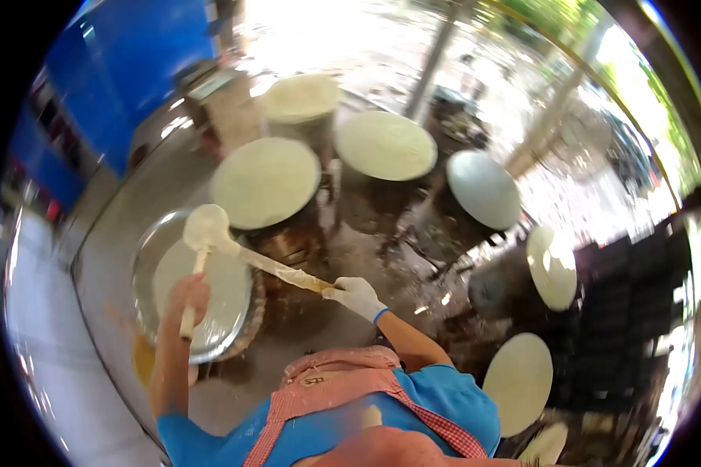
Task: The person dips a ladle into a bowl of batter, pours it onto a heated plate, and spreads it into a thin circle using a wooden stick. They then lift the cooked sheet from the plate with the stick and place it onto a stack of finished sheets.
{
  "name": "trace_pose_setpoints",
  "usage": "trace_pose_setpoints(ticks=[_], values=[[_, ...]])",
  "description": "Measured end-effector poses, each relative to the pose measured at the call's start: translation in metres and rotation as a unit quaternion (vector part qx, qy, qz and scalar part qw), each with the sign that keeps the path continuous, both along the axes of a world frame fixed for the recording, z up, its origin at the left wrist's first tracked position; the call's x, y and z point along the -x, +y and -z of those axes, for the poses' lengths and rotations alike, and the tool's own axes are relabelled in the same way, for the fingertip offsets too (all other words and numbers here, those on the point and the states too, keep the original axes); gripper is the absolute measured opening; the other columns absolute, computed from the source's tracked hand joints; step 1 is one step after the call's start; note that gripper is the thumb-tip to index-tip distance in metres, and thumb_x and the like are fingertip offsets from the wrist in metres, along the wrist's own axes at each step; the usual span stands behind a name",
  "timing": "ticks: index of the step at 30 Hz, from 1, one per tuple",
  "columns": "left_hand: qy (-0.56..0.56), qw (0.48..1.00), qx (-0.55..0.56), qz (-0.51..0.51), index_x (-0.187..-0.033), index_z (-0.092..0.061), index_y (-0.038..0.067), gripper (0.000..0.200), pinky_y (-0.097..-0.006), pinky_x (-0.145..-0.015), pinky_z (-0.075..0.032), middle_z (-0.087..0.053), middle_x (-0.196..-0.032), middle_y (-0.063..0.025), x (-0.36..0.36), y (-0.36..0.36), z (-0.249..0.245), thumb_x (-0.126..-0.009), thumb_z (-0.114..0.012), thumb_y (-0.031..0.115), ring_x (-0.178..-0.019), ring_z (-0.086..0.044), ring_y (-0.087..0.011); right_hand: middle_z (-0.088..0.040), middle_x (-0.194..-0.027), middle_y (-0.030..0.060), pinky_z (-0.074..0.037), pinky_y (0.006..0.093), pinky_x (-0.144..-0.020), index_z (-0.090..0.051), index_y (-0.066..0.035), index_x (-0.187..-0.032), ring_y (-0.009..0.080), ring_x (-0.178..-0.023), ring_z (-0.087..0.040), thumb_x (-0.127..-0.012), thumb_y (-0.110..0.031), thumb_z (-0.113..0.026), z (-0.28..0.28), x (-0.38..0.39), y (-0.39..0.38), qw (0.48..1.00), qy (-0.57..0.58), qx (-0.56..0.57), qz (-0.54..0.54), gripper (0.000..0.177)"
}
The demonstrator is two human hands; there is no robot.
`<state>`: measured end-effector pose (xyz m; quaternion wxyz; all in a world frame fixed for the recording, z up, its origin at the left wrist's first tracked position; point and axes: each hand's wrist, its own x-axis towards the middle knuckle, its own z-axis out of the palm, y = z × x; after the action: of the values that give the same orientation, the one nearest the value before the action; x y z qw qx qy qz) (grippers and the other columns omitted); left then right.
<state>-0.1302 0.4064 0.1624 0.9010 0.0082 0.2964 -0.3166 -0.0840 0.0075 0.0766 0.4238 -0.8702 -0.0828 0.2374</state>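
My left hand [188, 300], bare, is closed round the handle of a pale ladle [206, 226] over a wide metal basin [140, 272] holding whitish liquid. My right hand [356, 297], in a white glove with a blue cuff, grips the wooden end of a long-handled paddle [276, 269]. The handle slants up left, and its far end meets the ladle's head above the basin; where one stops and the other starts is blurred. A large round pale surface [265, 183] lies just beyond the basin.
Several more round pale surfaces curve to the right, among them one at the centre back [386, 145], a greyish one [483, 189] and one at the lower right [519, 384]. A post [435, 62] stands behind. Dark stacked blocks [611, 319] are at the right.
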Motion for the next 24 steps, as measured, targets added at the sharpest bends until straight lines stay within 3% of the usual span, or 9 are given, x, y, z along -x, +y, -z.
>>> trace_pose_setpoints(ticks=[5, 8, 10, 12, 16, 18, 21, 22, 24], values=[[-0.296, 0.918, -0.264, -0.022, -0.122, -0.047, 0.012, 0.029, -0.0228, -0.03, -0.03, -0.032, -0.06, 0.0002, -0.069, -0.125, -0.009, -0.1, -0.033, 0.025, -0.038, -0.029, -0.009, -0.06, -0.068, 0.0146, -0.043, 0.0354, -0.059, -0.065, -0.005, -0.088, 0.0252, -0.065, -0.059, -0.08, -0.042, -0.063, -0.038, -0.009, -0.104, 0.982, -0.106, -0.076, 0.137, 0.037], [-0.238, 0.933, -0.267, 0.045, -0.113, -0.05, 0.023, 0.019, -0.0233, -0.029, -0.027, -0.033, -0.057, 0.0031, -0.112, -0.247, -0.004, -0.096, -0.043, 0.028, -0.039, -0.03, -0.0085, -0.06, -0.069, 0.0164, -0.043, 0.0369, -0.061, -0.065, -0.004, -0.087, 0.0269, -0.066, -0.058, -0.081, -0.043, -0.061, -0.001, -0.029, -0.179, 0.978, -0.083, -0.096, 0.167, 0.039], [-0.073, 0.989, 0.05, 0.116, -0.1, -0.049, 0.004, 0.021, -0.0232, -0.039, -0.034, -0.035, -0.056, 0.0019, -0.153, -0.309, 0.006, -0.096, -0.042, 0.023, -0.043, -0.035, -0.0094, -0.063, -0.077, 0.0177, -0.045, 0.0381, -0.066, -0.065, -0.005, -0.092, 0.029, -0.073, -0.061, -0.081, -0.045, -0.059, 0.043, -0.023, -0.241, 0.982, -0.067, -0.018, 0.173, 0.041], [0.056, 0.976, 0.153, 0.144, -0.093, -0.045, -0.004, 0.021, -0.0232, -0.041, -0.036, -0.037, -0.056, 0.0011, -0.189, -0.372, 0.034, -0.094, -0.04, 0.017, -0.045, -0.037, -0.0095, -0.064, -0.083, 0.0166, -0.047, 0.0375, -0.07, -0.065, -0.006, -0.095, 0.0276, -0.079, -0.063, -0.081, -0.042, -0.059, 0.058, 0.01, -0.305, 0.974, -0.039, 0.087, 0.205, 0.039], [0.039, 0.945, 0.215, 0.245, -0.092, -0.045, -0.007, 0.021, -0.0224, -0.041, -0.037, -0.038, -0.056, 0.0009, -0.236, -0.495, 0.069, -0.093, -0.042, 0.013, -0.046, -0.039, -0.0091, -0.065, -0.083, 0.019, -0.048, 0.0433, -0.07, -0.066, -0.007, -0.091, 0.0343, -0.08, -0.063, -0.079, -0.049, -0.057, 0.036, 0.079, -0.41, 0.926, -0.044, 0.193, 0.322, 0.045], [-0.037, 0.924, 0.26, 0.279, -0.119, -0.042, -0.006, 0.035, -0.0256, -0.046, -0.038, -0.036, -0.06, -0.0007, -0.26, -0.547, 0.072, -0.098, -0.033, 0.02, -0.048, -0.037, -0.0103, -0.064, -0.075, 0.0202, -0.048, 0.0429, -0.066, -0.066, -0.005, -0.087, 0.0337, -0.075, -0.064, -0.08, -0.048, -0.059, 0.036, 0.088, -0.457, 0.876, -0.018, 0.313, 0.367, 0.045], [-0.211, 0.91, -0.046, 0.355, -0.124, -0.04, 0.015, 0.029, -0.0242, -0.037, -0.031, -0.034, -0.058, 0.0006, -0.31, -0.618, 0.069, -0.094, -0.043, 0.014, -0.043, -0.032, -0.0081, -0.063, -0.07, 0.0207, -0.046, 0.041, -0.062, -0.066, -0.001, -0.087, 0.0326, -0.068, -0.064, -0.08, -0.042, -0.062, 0.019, 0.076, -0.499, 0.814, -0.053, 0.231, 0.53, 0.041], [-0.316, 0.855, -0.228, 0.343, -0.124, -0.038, 0.02, 0.034, -0.0237, -0.034, -0.028, -0.033, -0.058, 0.0009, -0.319, -0.646, 0.053, -0.092, -0.048, 0.011, -0.041, -0.031, -0.0074, -0.064, -0.079, 0.0214, -0.048, 0.0398, -0.067, -0.065, -0.001, -0.095, 0.0327, -0.075, -0.064, -0.082, -0.038, -0.061, 0.003, 0.064, -0.503, 0.805, -0.087, 0.203, 0.551, 0.04], [-0.399, 0.783, -0.335, 0.341, -0.115, -0.036, 0.017, 0.033, -0.0242, -0.033, -0.029, -0.034, -0.058, 0.0002, -0.342, -0.692, 0.044, -0.088, -0.052, 0.006, -0.039, -0.031, -0.0076, -0.064, -0.09, 0.0218, -0.048, 0.0377, -0.073, -0.063, -0.002, -0.105, 0.0319, -0.085, -0.064, -0.083, -0.035, -0.06, -0.02, 0.03, -0.497, 0.784, -0.208, 0.164, 0.561, 0.04]])
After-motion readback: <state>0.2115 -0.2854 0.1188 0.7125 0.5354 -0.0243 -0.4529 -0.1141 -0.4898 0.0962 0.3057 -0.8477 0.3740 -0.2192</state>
